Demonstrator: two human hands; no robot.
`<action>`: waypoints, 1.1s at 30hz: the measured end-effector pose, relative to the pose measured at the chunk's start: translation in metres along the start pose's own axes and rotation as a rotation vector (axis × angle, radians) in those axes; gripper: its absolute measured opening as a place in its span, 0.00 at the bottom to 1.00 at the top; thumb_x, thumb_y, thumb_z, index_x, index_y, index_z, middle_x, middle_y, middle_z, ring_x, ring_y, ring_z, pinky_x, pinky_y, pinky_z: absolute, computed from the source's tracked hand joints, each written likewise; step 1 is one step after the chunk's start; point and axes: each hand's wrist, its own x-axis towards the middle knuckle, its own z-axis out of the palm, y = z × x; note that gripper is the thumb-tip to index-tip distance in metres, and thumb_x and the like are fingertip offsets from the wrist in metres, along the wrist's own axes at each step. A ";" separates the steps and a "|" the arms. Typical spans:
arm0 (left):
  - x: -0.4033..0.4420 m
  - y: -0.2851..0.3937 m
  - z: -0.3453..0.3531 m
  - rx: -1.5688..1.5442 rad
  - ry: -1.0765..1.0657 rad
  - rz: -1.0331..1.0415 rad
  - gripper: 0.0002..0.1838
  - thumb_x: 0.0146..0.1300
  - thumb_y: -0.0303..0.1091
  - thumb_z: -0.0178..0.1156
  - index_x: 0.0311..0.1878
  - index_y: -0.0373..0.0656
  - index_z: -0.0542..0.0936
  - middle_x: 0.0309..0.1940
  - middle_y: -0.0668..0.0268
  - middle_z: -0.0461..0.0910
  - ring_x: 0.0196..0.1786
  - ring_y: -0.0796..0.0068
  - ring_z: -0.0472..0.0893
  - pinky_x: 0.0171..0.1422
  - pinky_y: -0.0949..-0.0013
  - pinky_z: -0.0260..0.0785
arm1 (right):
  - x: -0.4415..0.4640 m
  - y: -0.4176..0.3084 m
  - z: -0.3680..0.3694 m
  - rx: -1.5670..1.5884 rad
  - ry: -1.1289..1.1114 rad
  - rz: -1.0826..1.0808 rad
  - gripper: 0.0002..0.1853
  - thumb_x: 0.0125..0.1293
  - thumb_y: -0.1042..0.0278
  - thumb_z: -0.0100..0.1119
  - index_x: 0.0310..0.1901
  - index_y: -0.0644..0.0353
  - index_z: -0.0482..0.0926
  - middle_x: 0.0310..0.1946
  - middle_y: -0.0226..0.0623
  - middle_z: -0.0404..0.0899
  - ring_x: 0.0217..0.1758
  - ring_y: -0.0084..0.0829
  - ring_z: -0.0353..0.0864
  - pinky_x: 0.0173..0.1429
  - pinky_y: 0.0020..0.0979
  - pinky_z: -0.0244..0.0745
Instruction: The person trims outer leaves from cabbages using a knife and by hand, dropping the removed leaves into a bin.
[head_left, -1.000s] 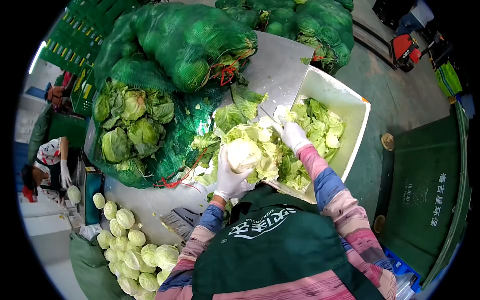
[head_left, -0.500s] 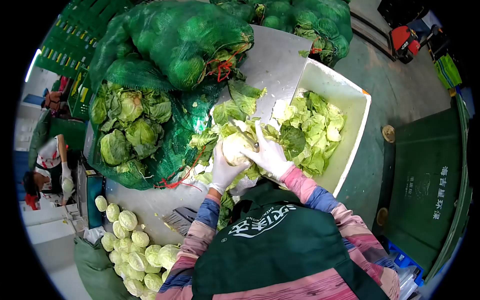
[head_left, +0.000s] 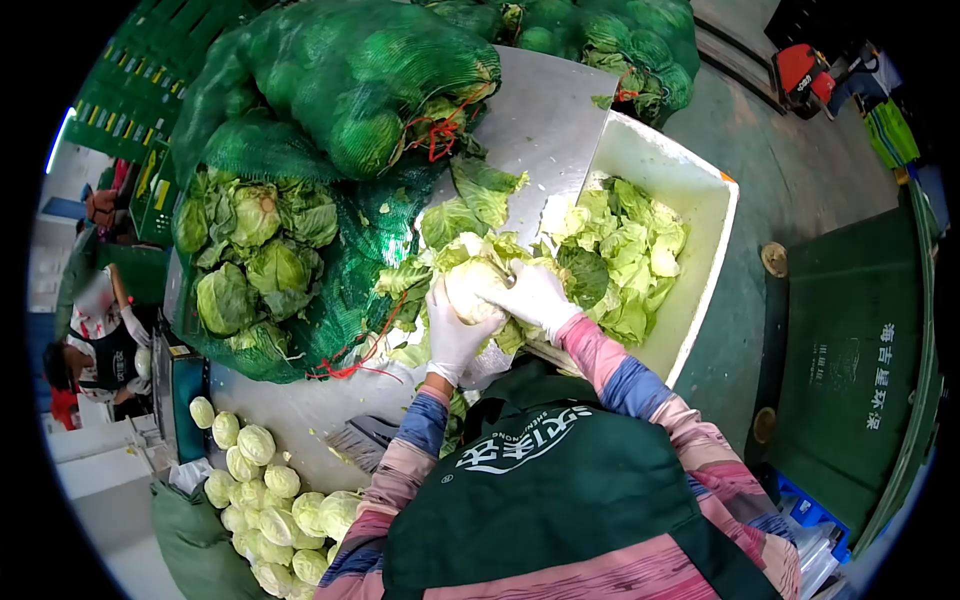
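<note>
A pale cabbage head (head_left: pixel 472 290) is held over the metal table between my two white-gloved hands. My left hand (head_left: pixel 454 335) wraps round its lower left side. On its right side rests my right hand (head_left: pixel 535 298), fingers curled against the head; whether it also holds the knife seen earlier is hidden. Loose green leaves (head_left: pixel 478 200) lie just beyond the cabbage. To the right, a white bin (head_left: pixel 708 285) contains many cut leaves (head_left: pixel 625 250).
Green net sacks (head_left: pixel 350 80) of cabbages cover the table's far left. Several trimmed cabbages (head_left: pixel 275 525) lie at the lower left, near a brush (head_left: pixel 362 440). A co-worker (head_left: pixel 105 345) is at the left. A green dumpster (head_left: pixel 850 370) stands at the right.
My right hand has come from the bin's edge to the cabbage's right side. The knife seen earlier no longer shows. The co-worker at the left has shifted.
</note>
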 end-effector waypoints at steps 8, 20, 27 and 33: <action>-0.002 -0.005 -0.004 0.016 -0.020 0.029 0.56 0.39 0.41 0.77 0.69 0.29 0.54 0.59 0.46 0.62 0.62 0.50 0.67 0.68 0.58 0.61 | 0.023 0.031 0.002 0.160 0.030 -0.082 0.35 0.52 0.32 0.62 0.34 0.68 0.80 0.32 0.55 0.81 0.40 0.51 0.81 0.46 0.44 0.74; 0.004 -0.003 0.000 0.028 -0.023 -0.005 0.56 0.40 0.42 0.76 0.68 0.27 0.54 0.58 0.45 0.62 0.61 0.48 0.67 0.67 0.58 0.62 | -0.024 0.015 0.012 -0.239 0.037 -0.238 0.38 0.70 0.38 0.43 0.71 0.59 0.57 0.21 0.50 0.79 0.24 0.49 0.80 0.30 0.45 0.75; 0.000 -0.003 0.000 -0.004 -0.007 -0.002 0.56 0.40 0.42 0.76 0.68 0.29 0.54 0.58 0.46 0.62 0.62 0.49 0.66 0.68 0.57 0.62 | 0.002 0.035 0.017 0.192 0.125 -0.043 0.23 0.72 0.43 0.41 0.63 0.42 0.72 0.37 0.52 0.82 0.41 0.51 0.81 0.46 0.42 0.75; 0.001 -0.017 -0.003 -0.037 -0.006 0.002 0.52 0.43 0.38 0.76 0.69 0.33 0.56 0.62 0.48 0.64 0.64 0.56 0.69 0.69 0.61 0.63 | 0.001 0.017 0.022 0.179 0.121 0.023 0.26 0.64 0.41 0.53 0.50 0.57 0.76 0.33 0.52 0.82 0.38 0.54 0.81 0.42 0.45 0.74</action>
